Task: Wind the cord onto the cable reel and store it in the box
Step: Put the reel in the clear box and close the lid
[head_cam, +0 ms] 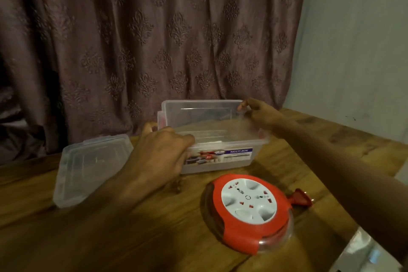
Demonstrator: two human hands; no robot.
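**Reel wound and waiting, box held at both ends**

On the wooden table [154, 238], nearest the camera and a little to the right, lies the cable reel [250, 212], flat on its side. It is a round drum with a red outer ring, a white socket face turned upward, and a clear lower rim through which dark turns of cord show. Its red plug [301, 198] sticks out at the right edge, touching the housing, so the winding looks finished, though how tightly the cord sits inside cannot be told.

Just beyond the reel stands the box [212, 139], a clear plastic tub with a printed label on its near wall, open at the top and seemingly with nothing in it. The left hand [159, 157] curls its fingers over the near left corner of the rim; the right hand [258, 112] pinches the far right corner between thumb and fingers. Neither hand touches the reel. The clear lid [90, 168] lies on the table to the left of the box, close beside it.

What could go wrong: the reel looks nearly as wide as the box, so lowering it flat may jam it against the walls or leave the plug caught on the rim. Lifting it one-handed by the smooth ring could let it slip, and the plug might pull cord back out. The light tub may also slide if let go.

Behind the table hangs a patterned curtain [154, 40], with a pale wall [357, 40] to the right.
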